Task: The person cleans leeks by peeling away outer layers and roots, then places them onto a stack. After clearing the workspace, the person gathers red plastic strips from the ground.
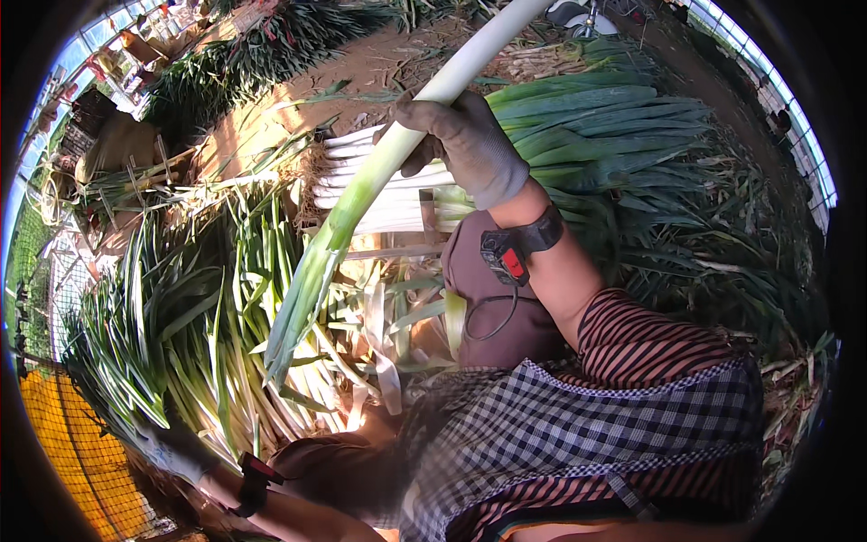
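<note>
Leek (370, 181) in gloved right fingers (437, 117)

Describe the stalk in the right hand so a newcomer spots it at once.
Start at the big green onion bundle lying across the upper middle, white ends left, green leaves right. In front of its white ends, the gloved right hand holds one green onion stalk. Unlike the bundled ones, it is held up singly, aslant, leaves lower left, white shaft running past the top edge.
</note>
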`<state>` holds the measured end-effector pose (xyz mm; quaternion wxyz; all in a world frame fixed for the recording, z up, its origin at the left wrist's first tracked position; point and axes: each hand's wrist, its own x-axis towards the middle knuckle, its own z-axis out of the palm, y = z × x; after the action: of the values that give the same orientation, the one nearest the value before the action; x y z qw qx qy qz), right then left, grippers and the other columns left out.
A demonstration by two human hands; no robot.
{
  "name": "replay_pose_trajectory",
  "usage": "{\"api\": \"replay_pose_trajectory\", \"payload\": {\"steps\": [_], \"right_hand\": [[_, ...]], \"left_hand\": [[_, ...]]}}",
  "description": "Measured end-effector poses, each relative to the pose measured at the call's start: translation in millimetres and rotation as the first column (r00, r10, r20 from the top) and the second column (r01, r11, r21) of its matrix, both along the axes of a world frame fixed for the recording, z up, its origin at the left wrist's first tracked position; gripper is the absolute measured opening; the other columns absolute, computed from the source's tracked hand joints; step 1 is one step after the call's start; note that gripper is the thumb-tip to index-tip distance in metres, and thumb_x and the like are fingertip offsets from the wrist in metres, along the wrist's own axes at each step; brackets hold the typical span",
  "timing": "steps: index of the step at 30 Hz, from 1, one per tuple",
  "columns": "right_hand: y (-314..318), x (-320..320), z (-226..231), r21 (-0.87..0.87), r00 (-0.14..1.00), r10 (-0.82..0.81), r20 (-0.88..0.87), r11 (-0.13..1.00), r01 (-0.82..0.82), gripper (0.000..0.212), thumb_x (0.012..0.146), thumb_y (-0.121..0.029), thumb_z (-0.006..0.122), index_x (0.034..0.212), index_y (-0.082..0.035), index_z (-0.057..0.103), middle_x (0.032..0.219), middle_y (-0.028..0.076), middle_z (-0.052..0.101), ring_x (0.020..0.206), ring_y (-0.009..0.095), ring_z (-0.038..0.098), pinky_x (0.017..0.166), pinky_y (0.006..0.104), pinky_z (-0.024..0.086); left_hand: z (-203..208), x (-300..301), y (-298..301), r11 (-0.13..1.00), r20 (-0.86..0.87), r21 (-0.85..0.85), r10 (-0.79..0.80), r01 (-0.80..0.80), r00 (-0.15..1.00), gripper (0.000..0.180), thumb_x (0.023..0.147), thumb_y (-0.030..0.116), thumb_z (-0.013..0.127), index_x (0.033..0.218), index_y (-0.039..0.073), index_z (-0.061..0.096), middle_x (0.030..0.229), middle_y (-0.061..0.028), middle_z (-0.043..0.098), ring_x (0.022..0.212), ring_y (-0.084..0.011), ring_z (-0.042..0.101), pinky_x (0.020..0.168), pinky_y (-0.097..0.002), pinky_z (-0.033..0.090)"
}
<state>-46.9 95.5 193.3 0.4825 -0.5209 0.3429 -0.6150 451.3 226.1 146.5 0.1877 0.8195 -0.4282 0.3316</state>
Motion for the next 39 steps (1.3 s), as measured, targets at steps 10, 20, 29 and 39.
{"api": "replay_pose_trajectory", "payload": {"steps": [10, 20, 29, 39], "right_hand": [[-9.0, 69.6, -5.1, 0.127, 0.997, -0.038, -0.074, 0.991, 0.047, 0.037, 0.083, -0.031, 0.076, 0.098, 0.001, 0.063, 0.085, 0.006, 0.067, 0.079, 0.011, 0.062, 0.07, 0.0249, 0.051], [41.4, 79.9, -54.0, 0.499, 0.843, 0.368, -0.393, 0.855, -0.14, 0.022, 0.076, -0.016, 0.077, 0.087, -0.005, 0.062, 0.081, 0.008, 0.062, 0.079, 0.017, 0.062, 0.075, 0.033, 0.05], [46.1, 79.8, -60.0, 0.787, 0.995, 0.092, -0.023, 0.616, -0.039, 0.018, 0.079, -0.005, 0.072, 0.087, -0.002, 0.056, 0.084, 0.003, 0.061, 0.082, 0.009, 0.059, 0.074, 0.0275, 0.049], [66.0, 52.5, -41.7, 0.784, 0.983, 0.185, -0.002, 0.611, -0.113, 0.027, 0.08, -0.01, 0.073, 0.103, -0.002, 0.06, 0.087, 0.004, 0.066, 0.082, 0.012, 0.063, 0.069, 0.0255, 0.052]], "left_hand": [[-40.1, -214.5, -57.6, 0.588, 0.025, 0.131, -0.807, 0.798, 0.59, 0.025, 0.086, 0.013, 0.067, 0.11, 0.005, 0.062, 0.086, -0.0067, 0.063, 0.079, -0.0265, 0.06, 0.075, -0.0392, 0.048], [-47.3, -213.5, 4.8, 0.239, -0.667, 0.271, -0.652, 0.933, 0.36, 0.027, 0.094, 0.02, 0.055, 0.11, -0.001, 0.06, 0.087, -0.0084, 0.064, 0.069, -0.0238, 0.06, 0.063, -0.0372, 0.049], [-77.3, -175.1, -36.3, 0.631, -0.967, -0.227, -0.056, 0.742, -0.248, 0.049, 0.1, 0.024, 0.048, 0.143, 0.004, 0.038, 0.132, -0.0162, 0.054, 0.131, -0.0255, 0.043, 0.113, -0.0421, 0.027], [-95.5, -187.0, -29.4, 0.29, -0.812, -0.031, 0.551, 0.957, -0.193, 0.036, 0.057, 0.016, 0.089, 0.083, 0.0, 0.069, 0.072, -0.0115, 0.07, 0.064, -0.0126, 0.064, 0.061, -0.0313, 0.051]]}}
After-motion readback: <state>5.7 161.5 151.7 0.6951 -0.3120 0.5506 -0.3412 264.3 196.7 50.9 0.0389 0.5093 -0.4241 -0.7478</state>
